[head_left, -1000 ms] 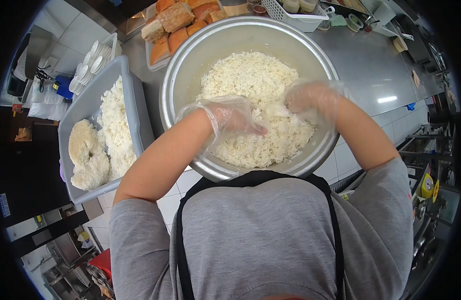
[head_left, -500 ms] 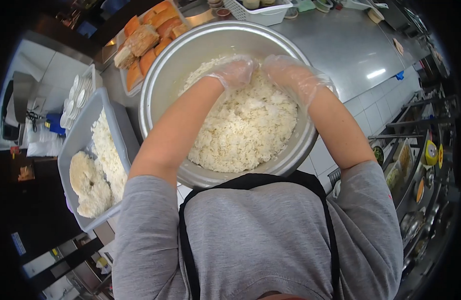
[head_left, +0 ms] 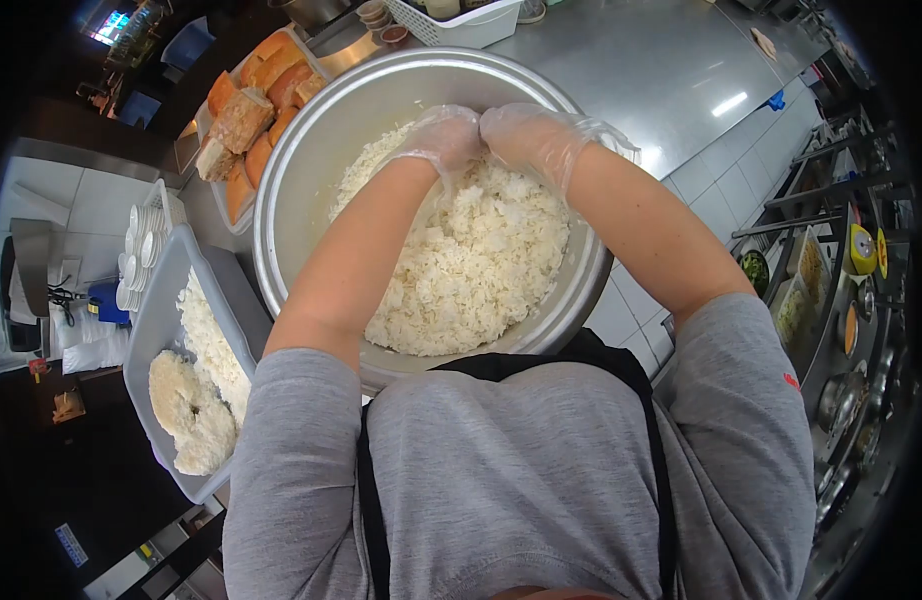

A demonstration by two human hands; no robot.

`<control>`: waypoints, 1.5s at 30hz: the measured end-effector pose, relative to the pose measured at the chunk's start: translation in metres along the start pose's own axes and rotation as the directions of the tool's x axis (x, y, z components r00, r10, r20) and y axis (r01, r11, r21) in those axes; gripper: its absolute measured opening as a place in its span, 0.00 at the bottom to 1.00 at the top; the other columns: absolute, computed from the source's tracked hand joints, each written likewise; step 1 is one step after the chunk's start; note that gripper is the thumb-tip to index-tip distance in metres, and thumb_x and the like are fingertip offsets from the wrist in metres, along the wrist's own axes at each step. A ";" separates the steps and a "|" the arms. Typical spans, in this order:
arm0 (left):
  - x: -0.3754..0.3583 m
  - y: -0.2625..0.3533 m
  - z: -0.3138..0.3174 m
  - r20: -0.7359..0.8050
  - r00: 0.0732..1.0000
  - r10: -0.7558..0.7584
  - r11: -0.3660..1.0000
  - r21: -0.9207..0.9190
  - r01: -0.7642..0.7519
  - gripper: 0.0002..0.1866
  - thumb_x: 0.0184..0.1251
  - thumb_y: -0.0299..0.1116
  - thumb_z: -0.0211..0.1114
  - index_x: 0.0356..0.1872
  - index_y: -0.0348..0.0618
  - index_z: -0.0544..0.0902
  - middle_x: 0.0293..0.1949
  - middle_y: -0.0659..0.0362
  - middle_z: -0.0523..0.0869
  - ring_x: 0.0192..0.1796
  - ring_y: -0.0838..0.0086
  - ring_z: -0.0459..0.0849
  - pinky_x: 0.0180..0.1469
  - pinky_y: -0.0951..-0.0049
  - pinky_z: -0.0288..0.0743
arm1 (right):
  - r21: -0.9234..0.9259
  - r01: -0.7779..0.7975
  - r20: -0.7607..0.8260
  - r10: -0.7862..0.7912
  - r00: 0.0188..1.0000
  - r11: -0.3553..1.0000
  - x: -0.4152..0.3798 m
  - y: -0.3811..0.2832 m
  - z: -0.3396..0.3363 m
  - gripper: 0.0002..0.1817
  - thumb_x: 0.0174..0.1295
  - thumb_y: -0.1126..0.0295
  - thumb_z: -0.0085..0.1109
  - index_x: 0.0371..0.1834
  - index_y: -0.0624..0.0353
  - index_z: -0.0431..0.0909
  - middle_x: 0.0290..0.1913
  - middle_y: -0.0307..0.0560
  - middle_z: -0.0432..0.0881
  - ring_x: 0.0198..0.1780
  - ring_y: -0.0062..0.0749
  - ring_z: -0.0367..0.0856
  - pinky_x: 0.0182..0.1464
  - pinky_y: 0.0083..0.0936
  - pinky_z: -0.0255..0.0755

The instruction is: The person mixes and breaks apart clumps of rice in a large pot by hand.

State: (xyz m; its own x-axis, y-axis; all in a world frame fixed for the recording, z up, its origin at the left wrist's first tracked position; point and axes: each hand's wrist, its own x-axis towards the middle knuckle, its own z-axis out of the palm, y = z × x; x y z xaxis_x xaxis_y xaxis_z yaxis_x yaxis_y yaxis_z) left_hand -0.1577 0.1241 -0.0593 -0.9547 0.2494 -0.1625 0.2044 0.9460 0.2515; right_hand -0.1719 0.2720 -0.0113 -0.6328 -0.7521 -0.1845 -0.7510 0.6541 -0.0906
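Observation:
White rice (head_left: pixel 471 260) lies in a large round metal pot (head_left: pixel 281 210) in front of my body. My left hand (head_left: pixel 446 137), in a clear plastic glove, is at the far part of the rice, its fingers pointing down and hidden. Beside it, touching or nearly so, is my gloved right hand (head_left: pixel 526 140), also with its fingertips out of sight. Whether either hand holds rice cannot be made out.
To the left, a grey bin (head_left: pixel 241 310) holds more rice. Orange-brown blocks (head_left: pixel 241 120) fill a tray beyond the pot. A white basket (head_left: pixel 471 28) stands on the steel counter (head_left: pixel 651 75). Stacked white dishes (head_left: pixel 139 250) are at the left.
Both hands have come closer together over the rice. The camera view has shifted, so the pot appears slightly farther left.

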 end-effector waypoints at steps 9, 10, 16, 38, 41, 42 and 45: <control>-0.068 -0.038 -0.001 0.136 0.991 -0.010 0.995 -0.095 0.023 0.22 0.54 0.38 0.65 0.50 0.40 0.82 0.47 0.45 0.84 0.53 0.52 0.81 0.57 0.58 0.72 | -0.087 0.015 0.125 -0.004 0.992 0.996 0.018 -0.013 -0.012 0.15 0.56 0.63 0.64 0.42 0.60 0.85 0.44 0.55 0.85 0.48 0.45 0.84 0.50 0.36 0.78; -0.079 -0.039 -0.006 0.126 0.992 0.003 0.997 -0.078 0.007 0.23 0.54 0.40 0.66 0.52 0.41 0.82 0.49 0.45 0.84 0.54 0.54 0.81 0.58 0.59 0.72 | -0.090 0.024 0.128 -0.013 0.992 0.996 0.020 -0.016 -0.010 0.15 0.56 0.63 0.64 0.42 0.60 0.85 0.44 0.55 0.85 0.48 0.45 0.84 0.50 0.36 0.78; -0.108 -0.051 -0.027 0.256 0.920 -0.296 0.945 -0.061 0.321 0.29 0.53 0.46 0.69 0.55 0.43 0.81 0.53 0.46 0.84 0.55 0.57 0.82 0.60 0.62 0.72 | -0.269 0.135 0.198 -0.082 0.977 0.954 0.050 -0.024 0.027 0.23 0.53 0.55 0.70 0.44 0.62 0.82 0.44 0.54 0.85 0.50 0.46 0.83 0.51 0.36 0.78; -0.110 -0.065 -0.035 0.108 0.937 -0.333 0.916 -0.199 0.349 0.13 0.54 0.40 0.69 0.38 0.47 0.86 0.34 0.52 0.87 0.36 0.60 0.84 0.42 0.63 0.76 | -0.110 -0.090 0.127 0.104 0.987 0.990 0.044 -0.041 0.001 0.25 0.54 0.61 0.66 0.53 0.63 0.76 0.50 0.56 0.82 0.56 0.49 0.80 0.55 0.38 0.76; -0.105 -0.067 -0.031 0.122 0.941 -0.316 0.931 -0.149 0.333 0.11 0.55 0.39 0.67 0.37 0.45 0.85 0.33 0.53 0.86 0.34 0.60 0.83 0.41 0.63 0.76 | -0.084 -0.175 0.143 0.186 0.972 0.981 0.051 -0.043 0.013 0.29 0.56 0.53 0.67 0.53 0.62 0.75 0.52 0.55 0.81 0.58 0.50 0.78 0.58 0.39 0.74; -0.106 -0.064 -0.033 0.134 0.938 -0.319 0.927 -0.160 0.338 0.11 0.55 0.38 0.66 0.36 0.45 0.85 0.33 0.52 0.86 0.34 0.60 0.82 0.40 0.62 0.75 | -0.123 -0.152 0.131 0.168 0.977 0.981 0.054 -0.045 0.016 0.29 0.56 0.52 0.67 0.53 0.62 0.75 0.52 0.55 0.81 0.58 0.50 0.78 0.57 0.39 0.74; -0.106 -0.066 -0.028 0.115 0.942 -0.315 0.924 -0.188 0.332 0.11 0.55 0.38 0.66 0.36 0.45 0.85 0.33 0.52 0.86 0.34 0.60 0.82 0.40 0.61 0.75 | -0.145 -0.117 0.163 0.140 0.977 0.983 0.060 -0.044 0.018 0.26 0.56 0.55 0.67 0.51 0.62 0.77 0.51 0.55 0.82 0.55 0.49 0.80 0.55 0.38 0.76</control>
State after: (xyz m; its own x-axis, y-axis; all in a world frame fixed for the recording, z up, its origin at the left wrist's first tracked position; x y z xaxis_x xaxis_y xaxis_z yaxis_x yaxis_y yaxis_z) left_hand -0.0757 0.0294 -0.0322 -0.9388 -0.0397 -0.3422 -0.1691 0.9185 0.3574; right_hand -0.1731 0.1996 -0.0358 -0.6924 -0.6298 -0.3520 -0.6914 0.7186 0.0743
